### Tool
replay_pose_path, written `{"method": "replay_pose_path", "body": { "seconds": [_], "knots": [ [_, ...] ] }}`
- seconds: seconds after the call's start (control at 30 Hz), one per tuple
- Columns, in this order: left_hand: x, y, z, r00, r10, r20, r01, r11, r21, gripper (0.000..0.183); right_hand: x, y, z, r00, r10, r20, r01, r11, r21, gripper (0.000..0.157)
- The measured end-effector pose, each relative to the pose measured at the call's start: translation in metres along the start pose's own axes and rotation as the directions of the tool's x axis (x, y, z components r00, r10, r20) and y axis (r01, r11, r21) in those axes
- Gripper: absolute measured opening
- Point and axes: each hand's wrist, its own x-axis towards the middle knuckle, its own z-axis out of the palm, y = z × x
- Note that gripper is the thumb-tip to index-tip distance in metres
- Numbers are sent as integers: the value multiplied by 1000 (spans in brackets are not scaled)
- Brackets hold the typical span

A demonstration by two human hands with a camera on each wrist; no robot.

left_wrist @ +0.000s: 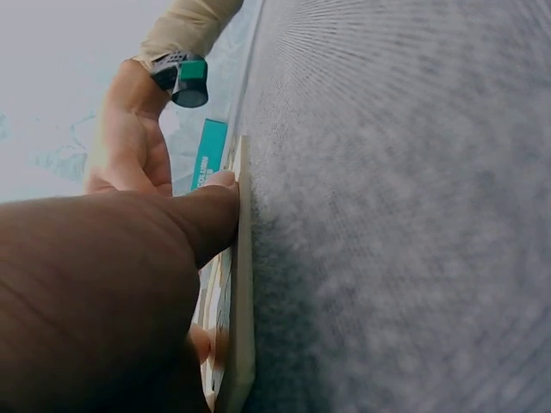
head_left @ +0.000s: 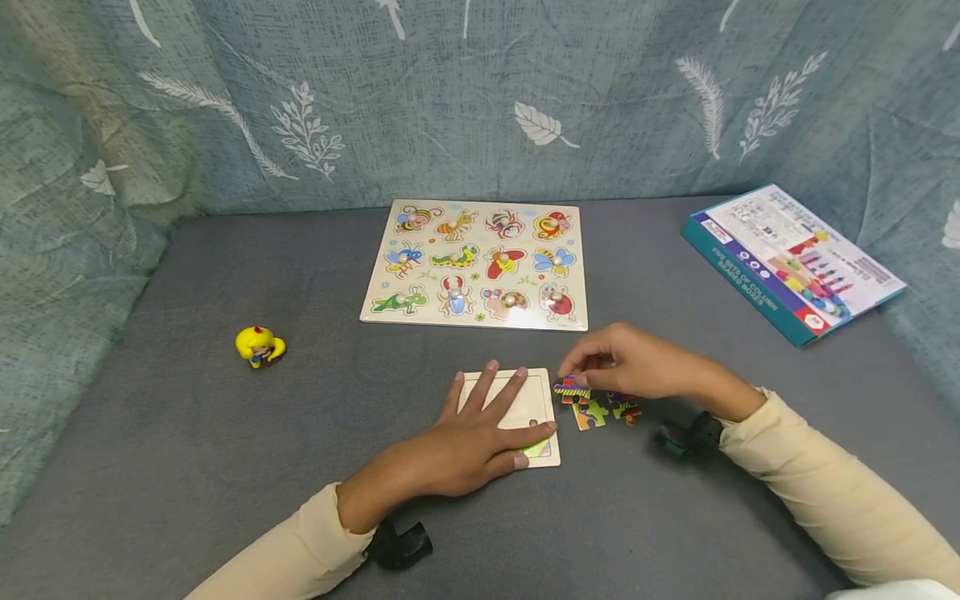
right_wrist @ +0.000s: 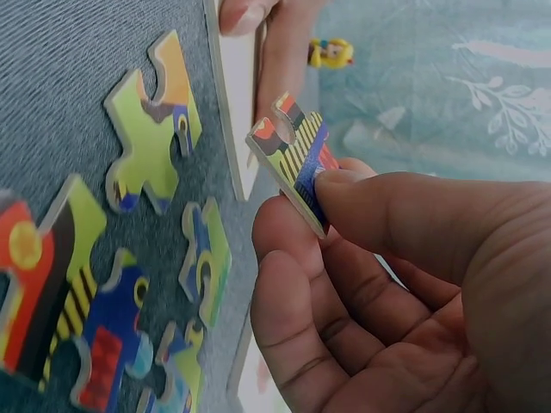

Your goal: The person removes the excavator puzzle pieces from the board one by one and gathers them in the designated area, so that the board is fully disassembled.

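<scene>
My left hand (head_left: 465,450) lies with spread, straight fingers on a small square wooden puzzle board (head_left: 536,392). A light green and pink piece (head_left: 537,451) shows in the board's near right corner, partly under the thumb and index finger. Just right of the board, my right hand (head_left: 637,362) pinches a jigsaw piece (right_wrist: 301,159) between thumb and fingers. It has blue, red and yellow-and-black striped parts and is raised off the table. Beneath that hand lie several loose jigsaw pieces, among them a green and orange one (right_wrist: 148,142) and a blue and red one (right_wrist: 112,344).
Behind the small board lies a larger peg puzzle board (head_left: 480,277) with insect pictures. A teal and white box (head_left: 795,258) lies at the back right. A yellow-haired toy figure (head_left: 258,346) stands at the left. A patterned curtain (head_left: 450,108) hangs behind the grey table.
</scene>
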Motion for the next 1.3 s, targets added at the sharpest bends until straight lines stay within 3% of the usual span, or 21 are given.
{"method": "replay_pose_path", "body": {
  "seconds": [0.3,0.73,1.03,1.3],
  "knots": [
    [0,0,0,1000,-4,-24,4,1000,-14,51,-12,2,-7,999,48,-22,-48,999,-10,14],
    [-1,-3,-2,993,-69,-100,62,996,-70,77,-22,3,-12,995,93,-49,-92,996,20,14],
    [-5,-15,-11,990,-102,-93,93,991,-98,77,-30,9,-18,992,103,-71,-105,994,-12,15],
    [-6,-15,-12,989,-136,-55,130,987,-93,85,-42,13,-24,988,133,-74,-135,991,-25,15]
  ]
}}
